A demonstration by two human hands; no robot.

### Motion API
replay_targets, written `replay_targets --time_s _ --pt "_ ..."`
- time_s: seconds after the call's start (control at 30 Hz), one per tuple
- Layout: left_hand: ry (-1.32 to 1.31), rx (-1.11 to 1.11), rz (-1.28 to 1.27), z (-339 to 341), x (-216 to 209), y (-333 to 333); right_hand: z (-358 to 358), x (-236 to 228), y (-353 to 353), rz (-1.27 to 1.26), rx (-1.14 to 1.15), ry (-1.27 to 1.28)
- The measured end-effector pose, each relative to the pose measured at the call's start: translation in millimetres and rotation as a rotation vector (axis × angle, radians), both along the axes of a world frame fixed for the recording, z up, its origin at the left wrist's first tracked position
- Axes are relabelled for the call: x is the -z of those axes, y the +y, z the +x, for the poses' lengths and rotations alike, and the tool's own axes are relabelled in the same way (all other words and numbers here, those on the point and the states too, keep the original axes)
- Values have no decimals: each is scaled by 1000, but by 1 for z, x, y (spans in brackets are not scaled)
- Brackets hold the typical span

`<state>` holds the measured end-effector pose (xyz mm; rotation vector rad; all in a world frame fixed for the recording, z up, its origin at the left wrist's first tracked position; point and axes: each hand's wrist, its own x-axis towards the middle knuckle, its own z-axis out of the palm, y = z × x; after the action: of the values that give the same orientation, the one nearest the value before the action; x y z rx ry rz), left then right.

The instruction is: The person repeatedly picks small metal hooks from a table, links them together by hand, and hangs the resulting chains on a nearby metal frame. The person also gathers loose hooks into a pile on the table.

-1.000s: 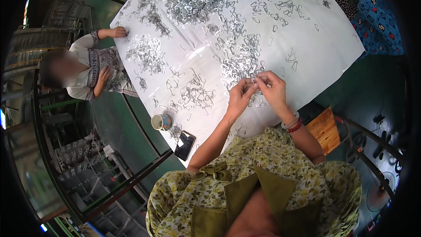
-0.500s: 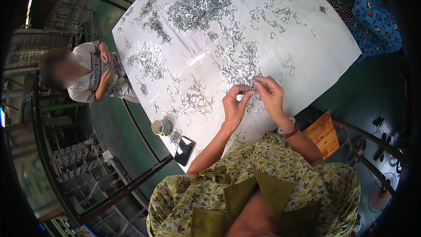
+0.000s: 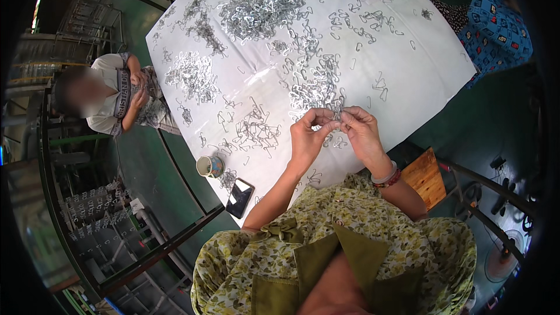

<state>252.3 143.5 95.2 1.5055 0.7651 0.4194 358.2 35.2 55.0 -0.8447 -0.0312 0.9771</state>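
Above the near end of a pile of small silvery wire hooks [image 3: 315, 84], my two hands meet fingertip to fingertip. The thumb and fingers of my left hand [image 3: 306, 140] are pinched together, and so are those of my right hand [image 3: 364, 137]. Between them is a small metal hook [image 3: 337, 115], mostly hidden by the fingertips. More wire pieces [image 3: 256, 131], longer and thinner, lie loosely scattered left of my left hand. Everything rests on a white-covered table [image 3: 408, 81].
A cup [image 3: 210, 166] and a dark phone [image 3: 239, 198] stand near the table's left edge. Larger hook heaps [image 3: 265, 6] lie at the far side. Co-workers sit at the left [image 3: 114, 90], far left and right [image 3: 496, 29]. A wooden stool [image 3: 424, 179] is at the right.
My fingertips have drawn closer together over the hook, my right hand sinking slightly. The whole view has shifted a little, and the person at right has moved a hand.
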Motion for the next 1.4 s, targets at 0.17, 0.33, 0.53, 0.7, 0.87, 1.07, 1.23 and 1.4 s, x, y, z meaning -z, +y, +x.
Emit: replay_targets --time_s 0.17,0.33,0.53,0.7,0.87,1.07,1.23,1.4 --pt "-122 -6 -291 -2 0 7 2 -3 0 41 -62 35" --pt "-94 -6 -219 -4 0 7 2 -3 1 24 -104 -112" --pt "-1 5 -70 -2 -9 5 0 -13 3 -51 -67 -152" --pt "97 118 -39 -1 -14 14 -3 -6 -2 -1 -58 -31" --pt "174 222 -71 -1 -19 19 -11 -2 -9 -53 -49 16" --pt "194 187 -33 -4 -13 16 -8 1 -9 -154 -63 -76" --pt "199 193 -112 -6 -8 16 -12 1 -12 -189 -71 3" --pt "199 185 -143 -12 4 13 -21 0 -13 -265 -23 4"
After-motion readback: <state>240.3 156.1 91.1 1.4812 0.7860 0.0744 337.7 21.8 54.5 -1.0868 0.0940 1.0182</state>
